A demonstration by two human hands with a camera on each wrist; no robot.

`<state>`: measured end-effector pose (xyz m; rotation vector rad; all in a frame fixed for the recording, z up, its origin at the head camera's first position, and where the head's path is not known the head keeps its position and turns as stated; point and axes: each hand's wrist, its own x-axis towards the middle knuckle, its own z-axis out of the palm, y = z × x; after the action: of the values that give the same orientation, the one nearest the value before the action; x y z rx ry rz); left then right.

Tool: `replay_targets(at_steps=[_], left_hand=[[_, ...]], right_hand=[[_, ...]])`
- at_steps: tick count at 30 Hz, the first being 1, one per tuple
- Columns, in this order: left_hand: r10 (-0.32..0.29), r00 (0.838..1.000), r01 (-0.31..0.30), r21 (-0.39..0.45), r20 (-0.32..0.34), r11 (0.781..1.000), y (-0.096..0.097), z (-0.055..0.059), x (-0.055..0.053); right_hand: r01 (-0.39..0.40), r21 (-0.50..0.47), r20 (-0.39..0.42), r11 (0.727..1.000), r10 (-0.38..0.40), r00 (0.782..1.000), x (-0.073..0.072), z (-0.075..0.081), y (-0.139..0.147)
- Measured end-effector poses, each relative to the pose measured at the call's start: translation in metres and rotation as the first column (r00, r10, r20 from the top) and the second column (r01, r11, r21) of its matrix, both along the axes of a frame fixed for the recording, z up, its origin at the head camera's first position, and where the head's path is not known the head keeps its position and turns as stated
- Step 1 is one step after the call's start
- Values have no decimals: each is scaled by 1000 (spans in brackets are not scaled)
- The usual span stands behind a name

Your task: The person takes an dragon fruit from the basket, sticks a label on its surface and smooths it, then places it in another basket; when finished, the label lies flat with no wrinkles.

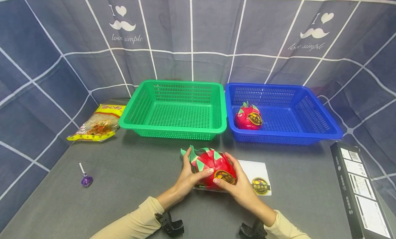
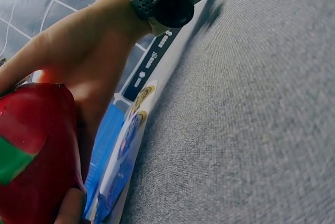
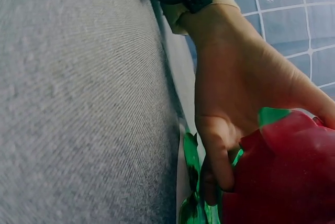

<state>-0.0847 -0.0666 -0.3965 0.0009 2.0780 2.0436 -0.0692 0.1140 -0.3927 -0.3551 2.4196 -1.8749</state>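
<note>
A large red dragon fruit (image 1: 213,163) with green scale tips and a black-and-gold sticker is held between both hands. My left hand (image 1: 189,175) grips its left side, with the thumb across the front. The right hand (image 1: 239,184) curls round the other side, its thumb near the sticker. Behind the fruit, the left wrist view shows the right hand (image 2: 89,67), and the right wrist view shows the left hand (image 3: 235,77). A flat white sheet (image 1: 255,167) with a similar sticker lies partly hidden under the fruit. Whether the fruit touches it, I cannot tell.
A green basket (image 1: 173,131) stands beyond the hands. Right of it, a blue basket (image 1: 284,137) contains a smaller dragon fruit (image 1: 247,118). A yellow food packet (image 1: 99,124) and a purple lollipop (image 1: 86,180) lie left. A long black box (image 1: 348,191) lies at the right edge.
</note>
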Motion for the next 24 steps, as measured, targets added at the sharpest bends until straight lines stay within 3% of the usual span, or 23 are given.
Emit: replay_targets(at_steps=[16,20,24], left_hand=[[-4,1000,4,4,-7,1000,1,-4,0],[-1,1000,1,-17,-15,1000,1,-5,0],[-3,1000,3,-7,-15,1000,1,-5,-1]], right_hand=[[-23,-83,150,996,36,988,1,10,1],[-52,-171,197,984,86,977,1,12,2],[-82,-316,270,945,172,947,0,15,2]])
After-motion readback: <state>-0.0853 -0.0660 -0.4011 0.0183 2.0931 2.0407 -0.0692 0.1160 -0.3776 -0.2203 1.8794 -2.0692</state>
